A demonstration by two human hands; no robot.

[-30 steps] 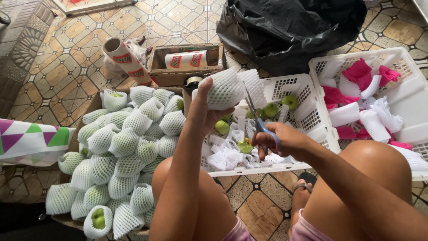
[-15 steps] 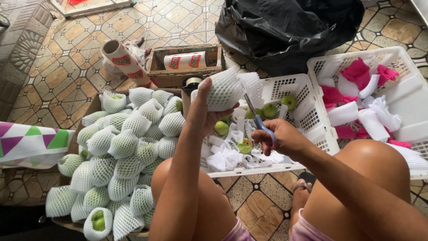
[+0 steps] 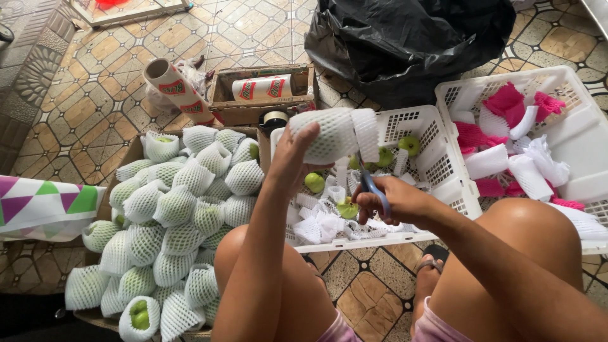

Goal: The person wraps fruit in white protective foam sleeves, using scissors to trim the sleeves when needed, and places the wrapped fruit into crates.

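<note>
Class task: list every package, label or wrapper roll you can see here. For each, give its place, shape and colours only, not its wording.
Label roll: on the tiled floor, upper left; a tilted white tube with red and green patches.
Second roll: lying inside the small cardboard box; same colours.
Patterned sheet: left edge; white with purple and green triangles.
Black plastic bag: top, crumpled.

Patterned tile floor [image 3: 107, 95], daylit
</note>
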